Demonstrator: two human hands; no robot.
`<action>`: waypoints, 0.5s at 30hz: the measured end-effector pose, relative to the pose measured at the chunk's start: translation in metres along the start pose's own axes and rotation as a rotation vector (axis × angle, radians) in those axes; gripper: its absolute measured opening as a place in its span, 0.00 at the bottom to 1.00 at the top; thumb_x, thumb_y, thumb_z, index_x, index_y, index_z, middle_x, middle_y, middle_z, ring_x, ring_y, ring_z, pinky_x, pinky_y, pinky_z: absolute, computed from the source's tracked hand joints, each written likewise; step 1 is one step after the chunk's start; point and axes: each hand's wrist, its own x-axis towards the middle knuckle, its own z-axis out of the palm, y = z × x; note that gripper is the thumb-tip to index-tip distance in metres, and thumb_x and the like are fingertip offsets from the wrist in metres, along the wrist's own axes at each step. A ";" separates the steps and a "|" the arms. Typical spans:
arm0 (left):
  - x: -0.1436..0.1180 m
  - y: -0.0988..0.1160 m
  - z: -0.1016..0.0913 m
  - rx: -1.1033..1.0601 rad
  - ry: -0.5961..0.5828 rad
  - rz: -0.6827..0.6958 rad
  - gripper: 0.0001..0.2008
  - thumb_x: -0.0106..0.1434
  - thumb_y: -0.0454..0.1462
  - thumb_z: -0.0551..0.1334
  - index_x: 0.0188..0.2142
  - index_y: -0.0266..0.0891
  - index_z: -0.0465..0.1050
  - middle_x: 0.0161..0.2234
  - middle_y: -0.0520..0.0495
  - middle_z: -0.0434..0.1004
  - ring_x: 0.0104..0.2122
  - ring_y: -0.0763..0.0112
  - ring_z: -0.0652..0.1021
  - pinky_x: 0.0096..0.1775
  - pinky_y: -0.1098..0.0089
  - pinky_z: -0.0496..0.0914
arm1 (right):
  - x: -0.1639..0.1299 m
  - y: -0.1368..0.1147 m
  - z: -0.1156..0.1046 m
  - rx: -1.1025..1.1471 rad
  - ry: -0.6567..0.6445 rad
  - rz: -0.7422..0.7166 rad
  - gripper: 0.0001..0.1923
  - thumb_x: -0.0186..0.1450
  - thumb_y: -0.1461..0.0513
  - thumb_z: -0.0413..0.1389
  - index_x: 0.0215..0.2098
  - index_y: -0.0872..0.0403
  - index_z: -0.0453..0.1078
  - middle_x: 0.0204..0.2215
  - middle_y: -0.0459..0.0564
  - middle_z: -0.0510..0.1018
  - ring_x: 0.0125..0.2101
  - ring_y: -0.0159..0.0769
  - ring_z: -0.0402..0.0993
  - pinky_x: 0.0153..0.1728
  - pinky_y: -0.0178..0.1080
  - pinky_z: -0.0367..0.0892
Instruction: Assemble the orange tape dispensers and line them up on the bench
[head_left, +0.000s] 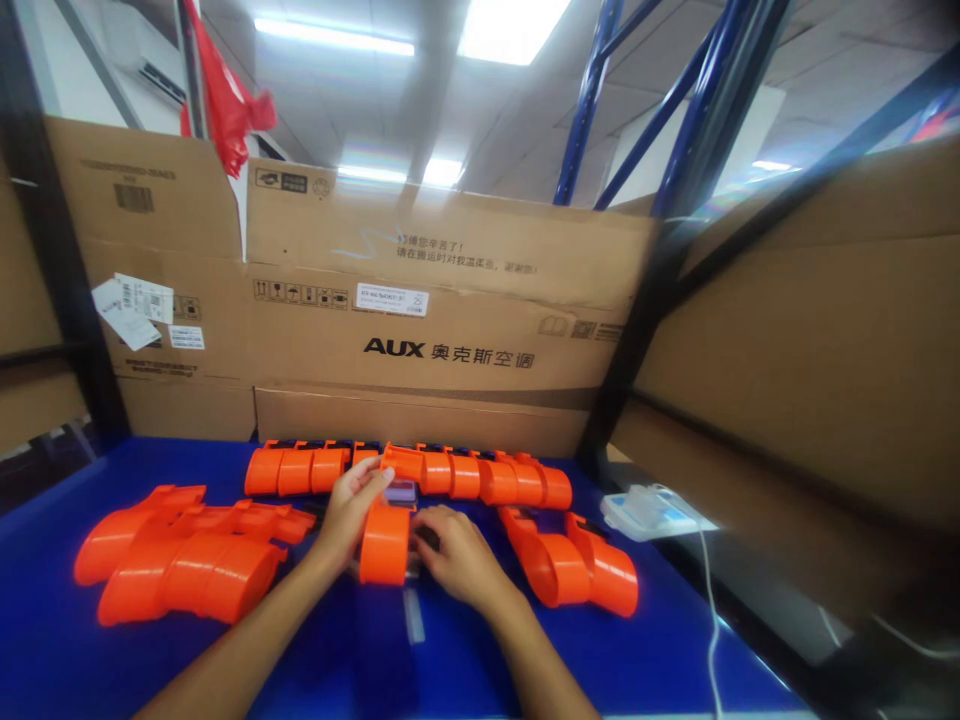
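In the middle of the head view stands an orange plastic part with a wide round band. My left hand is closed at its upper end, thumb and fingers pinching the orange plastic there. To the right of the band, my right hand has its fingers curled in beside it. A dark spot shows under those fingers, and what they hold is hidden. Between the hands, behind the band, a small greyish-purple block is partly visible.
Similar orange parts with dark pieces line the back of the blue table. More orange parts lie left, and a pair right. A clear plastic box and white cable sit right. Cardboard walls the back.
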 end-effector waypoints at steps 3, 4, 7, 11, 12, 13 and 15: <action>-0.001 0.002 0.001 -0.005 -0.009 0.006 0.20 0.50 0.46 0.72 0.39 0.38 0.75 0.22 0.54 0.72 0.20 0.75 0.70 0.25 0.75 0.64 | 0.002 0.002 -0.003 0.068 0.116 -0.030 0.10 0.64 0.66 0.53 0.38 0.50 0.75 0.38 0.50 0.79 0.40 0.40 0.74 0.41 0.38 0.66; -0.001 0.002 0.001 -0.007 -0.013 0.008 0.20 0.51 0.46 0.72 0.39 0.38 0.75 0.22 0.54 0.72 0.20 0.75 0.71 0.25 0.75 0.64 | 0.002 0.003 -0.004 0.115 0.158 -0.049 0.11 0.64 0.66 0.53 0.38 0.50 0.76 0.39 0.51 0.79 0.41 0.40 0.74 0.43 0.39 0.67; -0.002 0.003 0.002 -0.013 -0.025 0.015 0.19 0.52 0.45 0.72 0.39 0.38 0.75 0.23 0.53 0.73 0.21 0.74 0.72 0.26 0.75 0.65 | 0.005 0.004 -0.006 0.256 0.297 -0.083 0.12 0.63 0.66 0.53 0.36 0.49 0.79 0.39 0.52 0.79 0.44 0.42 0.74 0.47 0.42 0.67; -0.002 0.000 0.002 -0.015 -0.020 0.009 0.19 0.52 0.45 0.72 0.40 0.38 0.76 0.27 0.51 0.77 0.24 0.73 0.74 0.28 0.75 0.66 | 0.005 0.007 -0.006 0.421 0.449 -0.013 0.11 0.64 0.62 0.55 0.39 0.48 0.80 0.36 0.51 0.81 0.39 0.43 0.77 0.43 0.44 0.70; -0.003 0.000 0.002 -0.016 -0.019 0.007 0.19 0.52 0.45 0.72 0.41 0.39 0.76 0.28 0.50 0.78 0.24 0.73 0.74 0.28 0.75 0.66 | 0.004 0.007 -0.006 0.463 0.487 0.022 0.11 0.64 0.61 0.56 0.41 0.48 0.80 0.36 0.51 0.82 0.38 0.43 0.77 0.42 0.45 0.70; -0.003 -0.001 0.002 -0.016 -0.016 0.006 0.19 0.52 0.44 0.72 0.41 0.39 0.76 0.29 0.50 0.78 0.24 0.73 0.75 0.29 0.75 0.66 | 0.003 0.008 -0.006 0.506 0.524 0.059 0.11 0.64 0.59 0.57 0.42 0.49 0.79 0.37 0.51 0.82 0.37 0.44 0.77 0.41 0.45 0.71; -0.004 -0.002 0.002 -0.014 -0.006 0.006 0.19 0.51 0.44 0.72 0.40 0.39 0.76 0.29 0.50 0.78 0.25 0.73 0.75 0.28 0.75 0.67 | 0.002 0.008 -0.007 0.588 0.578 0.122 0.14 0.62 0.57 0.59 0.45 0.50 0.78 0.37 0.52 0.82 0.34 0.43 0.77 0.38 0.44 0.71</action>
